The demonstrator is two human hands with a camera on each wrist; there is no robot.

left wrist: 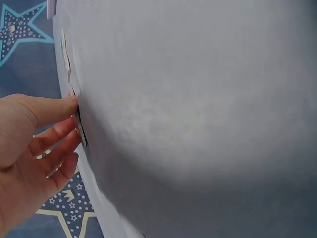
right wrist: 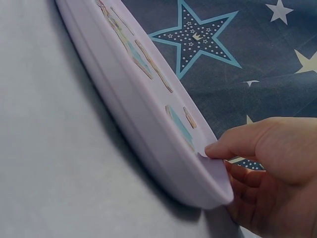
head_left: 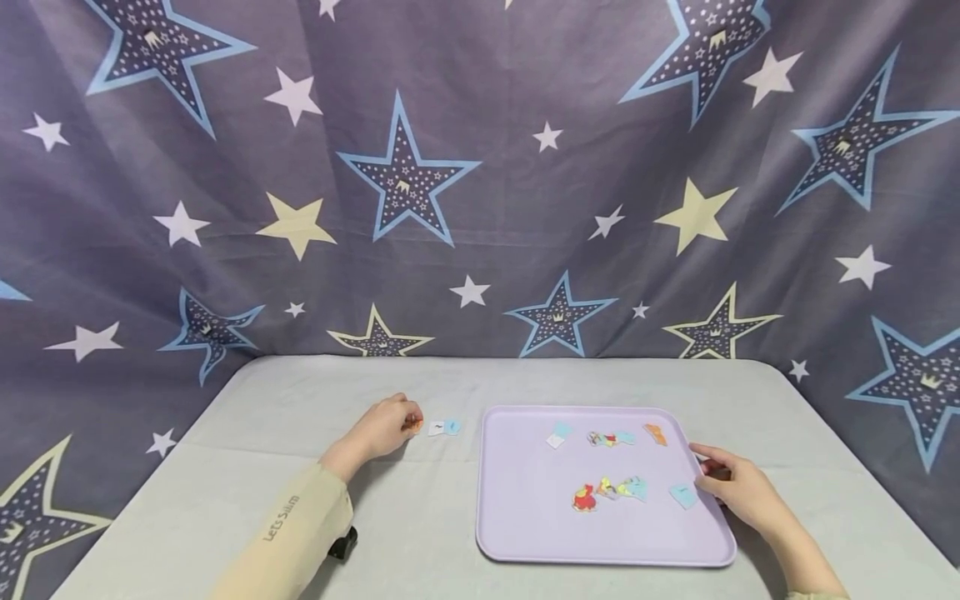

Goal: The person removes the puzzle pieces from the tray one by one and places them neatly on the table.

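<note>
My left hand point(head_left: 386, 425) pinches a small flat puzzle piece with orange on it point(head_left: 415, 425) at the table surface; the fingers cover most of it. Just right of that piece lies a white and light-blue puzzle piece pair point(head_left: 444, 427). In the left wrist view the thumb and fingertips meet the thin piece point(left wrist: 80, 130) edge-on. My right hand point(head_left: 742, 492) grips the right rim of a pale purple tray point(head_left: 532, 533), thumb over the rim and fingers outside it. Close to that thumb, inside the tray, is a light-blue piece point(head_left: 683, 496).
Inside the tray lie a red piece point(head_left: 584, 498), joined yellow and blue pieces point(head_left: 622, 488), a colourful row point(head_left: 611, 438), an orange piece point(head_left: 656, 434) and a white and blue pair point(head_left: 558, 435). A pale cloth covers the table point(head_left: 405, 517); a star-patterned curtain point(head_left: 495, 217) hangs behind.
</note>
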